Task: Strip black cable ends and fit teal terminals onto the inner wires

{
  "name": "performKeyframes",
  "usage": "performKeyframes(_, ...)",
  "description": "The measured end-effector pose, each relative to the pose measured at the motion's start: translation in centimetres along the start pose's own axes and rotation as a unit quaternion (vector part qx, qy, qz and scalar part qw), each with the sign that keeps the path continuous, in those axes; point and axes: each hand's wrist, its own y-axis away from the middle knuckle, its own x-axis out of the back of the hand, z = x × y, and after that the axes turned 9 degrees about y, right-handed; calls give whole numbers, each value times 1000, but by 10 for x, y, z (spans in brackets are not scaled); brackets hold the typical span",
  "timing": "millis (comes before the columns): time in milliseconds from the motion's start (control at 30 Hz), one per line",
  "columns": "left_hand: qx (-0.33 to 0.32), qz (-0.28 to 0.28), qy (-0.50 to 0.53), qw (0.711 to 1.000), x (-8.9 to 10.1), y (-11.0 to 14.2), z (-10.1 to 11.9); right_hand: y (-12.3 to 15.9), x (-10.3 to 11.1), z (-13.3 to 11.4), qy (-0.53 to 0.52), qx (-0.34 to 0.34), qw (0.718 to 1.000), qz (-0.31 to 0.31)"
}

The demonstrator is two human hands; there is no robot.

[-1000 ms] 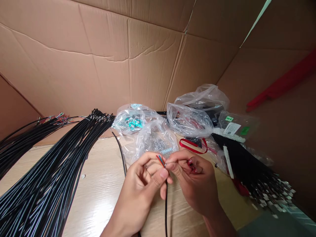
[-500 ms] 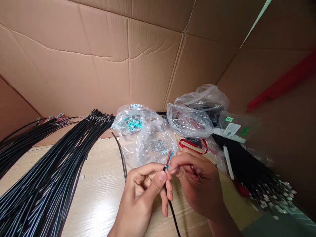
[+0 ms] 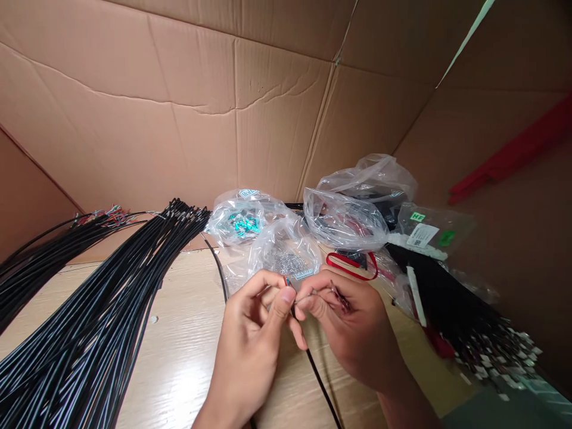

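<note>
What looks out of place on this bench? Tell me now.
A lone black cable strays from the main cable bundle across the wooden tabletop towards the left hand. A small white speck also sits on the tabletop, and the cardboard backing is creased.

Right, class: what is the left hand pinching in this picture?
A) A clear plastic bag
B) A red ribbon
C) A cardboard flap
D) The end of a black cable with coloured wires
D: the left hand pinches the end of a black cable, with coloured wire tips showing at its fingertips.
</note>
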Motion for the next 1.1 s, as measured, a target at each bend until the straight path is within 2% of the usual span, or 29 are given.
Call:
performKeyframes(167, -34, 46, 26, 998, 2, 0, -10, 1, -14, -6, -60, -50, 996, 39)
performKeyframes(333, -41, 46, 78, 995, 5, 1, -14, 2, -15, -8, -128, -85, 988, -3)
performKeyframes(500, -23, 35, 122, 992, 6, 1, -16, -2, -14, 0, -273, -122, 953, -52)
performKeyframes(667, 7, 28, 167, 986, 4, -2, -14, -7, -16, 13, -338, -187, 920, -66)
performKeyframes(733, 23, 30, 180, 983, 4, -3, -14, -7, -14, 17, -330, -176, 925, -72)
performKeyframes(933, 55, 18, 230, 971, 3, -5, -17, -5, -1, 20, -228, -92, 966, -78)
performKeyframes(1033, 50, 30, 200, 978, 3, -5, -20, 3, 9, 21, -116, -97, 989, -5)
performKeyframes(1100, 35, 39, 162, 985, 4, -6, -22, 13, 17, 22, -55, -124, 990, 35)
